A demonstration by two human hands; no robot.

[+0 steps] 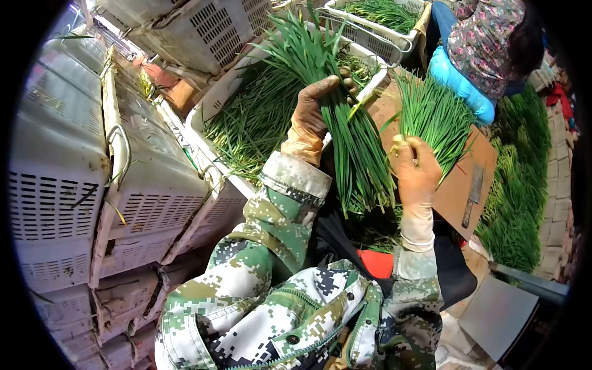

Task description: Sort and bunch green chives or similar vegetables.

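My left hand, in a soiled glove, is closed around a bunch of garlic chives. Its leafy tops fan up and away, while the cut ends hang down toward my lap. To the right is my right hand, gloved too, with its fingers bent together and a pale yellowish bit at the tips; I cannot tell what it is. Just beyond that hand, a second bunch of chives lies on a brown board. A knife with a broad blade rests near the board's right side.
Directly ahead stands a white crate holding loose chives. Stacked plastic crates rise along my left. Another crate of chives is at the back. A person in a flowered top sits at upper right, near chives spread on the ground.
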